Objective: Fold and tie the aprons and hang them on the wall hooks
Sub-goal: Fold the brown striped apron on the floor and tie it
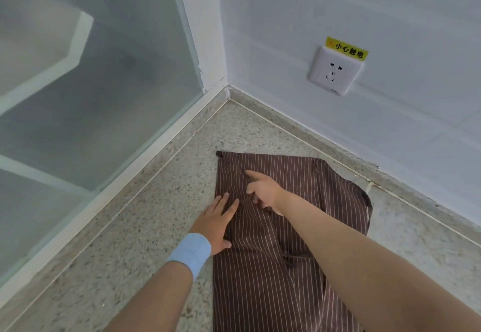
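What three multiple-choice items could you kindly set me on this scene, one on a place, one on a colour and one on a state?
1. Where does the apron lie?
A) on a wall hook
B) on the speckled surface in a corner
C) over a chair
2. What colour is the wristband?
A) red
B) black
C) light blue
3. How is the left hand?
A) flat, fingers straight on the apron
B) gripping a strap
C) lifted off the cloth
Answers: 1 B, it is spread out below the wall socket; 2 C, it shows pale blue on the left wrist; 3 A, it lies palm down at the apron's left edge.
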